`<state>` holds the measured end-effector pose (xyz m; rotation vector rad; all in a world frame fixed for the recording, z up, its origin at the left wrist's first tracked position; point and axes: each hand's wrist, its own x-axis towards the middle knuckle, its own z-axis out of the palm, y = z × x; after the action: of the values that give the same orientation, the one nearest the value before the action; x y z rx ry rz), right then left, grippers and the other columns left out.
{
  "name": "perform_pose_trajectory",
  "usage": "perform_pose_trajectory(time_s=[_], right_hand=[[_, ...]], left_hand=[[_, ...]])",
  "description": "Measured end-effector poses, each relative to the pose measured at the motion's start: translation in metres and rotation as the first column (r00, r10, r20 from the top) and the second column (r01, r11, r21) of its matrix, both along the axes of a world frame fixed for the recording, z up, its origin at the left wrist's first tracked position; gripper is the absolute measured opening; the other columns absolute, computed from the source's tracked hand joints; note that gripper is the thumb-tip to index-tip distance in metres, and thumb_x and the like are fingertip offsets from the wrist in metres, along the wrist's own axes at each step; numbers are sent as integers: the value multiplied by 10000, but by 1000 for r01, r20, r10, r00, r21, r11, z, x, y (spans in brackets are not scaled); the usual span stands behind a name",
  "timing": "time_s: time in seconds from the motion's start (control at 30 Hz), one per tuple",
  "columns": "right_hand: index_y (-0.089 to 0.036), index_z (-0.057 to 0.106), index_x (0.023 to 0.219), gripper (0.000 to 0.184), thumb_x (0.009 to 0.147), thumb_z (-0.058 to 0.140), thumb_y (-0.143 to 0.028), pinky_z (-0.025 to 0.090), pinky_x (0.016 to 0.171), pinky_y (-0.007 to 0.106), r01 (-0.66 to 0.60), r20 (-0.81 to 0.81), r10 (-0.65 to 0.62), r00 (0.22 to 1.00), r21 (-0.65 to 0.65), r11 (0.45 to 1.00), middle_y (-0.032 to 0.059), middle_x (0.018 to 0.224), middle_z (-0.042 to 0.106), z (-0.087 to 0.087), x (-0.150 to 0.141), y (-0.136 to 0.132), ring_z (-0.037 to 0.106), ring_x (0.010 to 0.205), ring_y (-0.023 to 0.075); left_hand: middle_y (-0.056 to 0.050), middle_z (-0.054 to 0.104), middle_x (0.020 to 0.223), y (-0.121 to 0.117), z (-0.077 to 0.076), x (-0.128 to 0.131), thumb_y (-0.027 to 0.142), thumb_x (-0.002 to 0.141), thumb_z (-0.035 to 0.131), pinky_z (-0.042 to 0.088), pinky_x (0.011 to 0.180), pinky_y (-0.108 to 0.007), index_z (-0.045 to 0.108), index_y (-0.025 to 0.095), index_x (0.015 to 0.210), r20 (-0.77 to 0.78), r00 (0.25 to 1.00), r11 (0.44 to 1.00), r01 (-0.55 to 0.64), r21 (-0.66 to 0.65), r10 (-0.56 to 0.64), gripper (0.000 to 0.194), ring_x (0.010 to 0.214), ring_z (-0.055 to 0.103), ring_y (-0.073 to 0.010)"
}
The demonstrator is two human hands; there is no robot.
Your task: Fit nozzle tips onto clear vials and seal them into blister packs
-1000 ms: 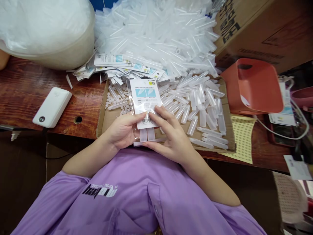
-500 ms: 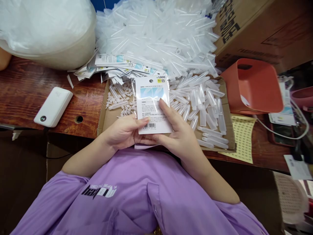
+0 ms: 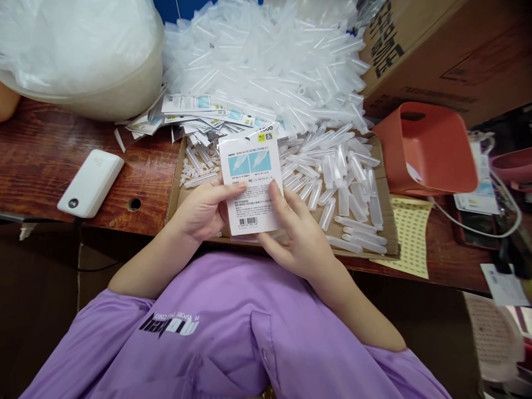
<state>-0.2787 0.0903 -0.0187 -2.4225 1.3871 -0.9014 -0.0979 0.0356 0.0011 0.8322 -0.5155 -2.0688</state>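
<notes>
Between both hands is a white printed product card pack [image 3: 253, 194] in clear film, with two blue pictures and a barcode facing me. My left hand [image 3: 203, 210] grips its left side, thumb across the front. My right hand [image 3: 297, 230] holds the lower right edge, thumb on the print and fingers behind. Just beyond and beneath the hands lies a shallow cardboard tray [image 3: 388, 221]. Translucent plastic tubes [image 3: 353, 172] fill its right part, and small clear plastic pieces [image 3: 193, 163] lie at its left. More printed packs [image 3: 191, 103] are stacked behind it.
A large heap of clear tubes [image 3: 266, 61] rises at the back. At left stand a plastic-filled tub [image 3: 116, 88] and a white power bank [image 3: 91, 183]. To the right are an orange bin [image 3: 436, 149], a yellow sticker sheet [image 3: 409, 233] and a big carton [image 3: 449, 55].
The pack has shifted slightly left and tilted, so its face shows with less glare. Both hands moved with it, and my left thumb sits higher on the card.
</notes>
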Motion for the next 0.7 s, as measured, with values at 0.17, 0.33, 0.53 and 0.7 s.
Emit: perform_pose_trajectory(time_s=[0.17, 0.33, 0.53, 0.7], right_hand=[[-310, 130, 1576, 783, 909, 487, -107, 547, 965, 445, 67, -41, -74, 996, -146, 987, 163, 1420, 496, -4, -1, 2, 552, 1272, 297], [-383, 249, 1541, 779, 889, 589, -125, 592, 729, 327, 213, 2, -220, 976, -260, 942, 54, 995, 655, -8, 3, 1, 673, 853, 203], [-362, 268, 1539, 789, 870, 634, -159, 574, 690, 317, 140, 27, -139, 990, -310, 940, 46, 953, 634, -9, 3, -4, 646, 813, 195], [-376, 298, 1527, 775, 864, 628, -149, 552, 652, 306, 211, 46, -208, 977, -332, 919, 26, 866, 602, -10, 6, 0, 611, 730, 181]], left_hand=[[-86, 756, 1101, 7, 2, -3, 146, 791, 737, 507, 1045, -443, 719, 156, 1026, 27, 1000, 998, 14, -57, -12, 237, 1162, 653, -296], [-83, 759, 1091, 14, 6, -9, 192, 773, 779, 511, 1040, -439, 728, 166, 1019, 53, 998, 994, -40, -104, 46, 252, 1137, 667, -297], [-54, 767, 1069, 17, 4, -7, 179, 826, 735, 549, 990, -364, 739, 190, 1015, 45, 996, 978, -66, -196, 76, 189, 1059, 705, -238], [-60, 752, 1123, 19, 5, -9, 205, 811, 753, 521, 1032, -392, 733, 193, 1043, 58, 996, 981, -62, -184, 73, 234, 1138, 668, -260]])
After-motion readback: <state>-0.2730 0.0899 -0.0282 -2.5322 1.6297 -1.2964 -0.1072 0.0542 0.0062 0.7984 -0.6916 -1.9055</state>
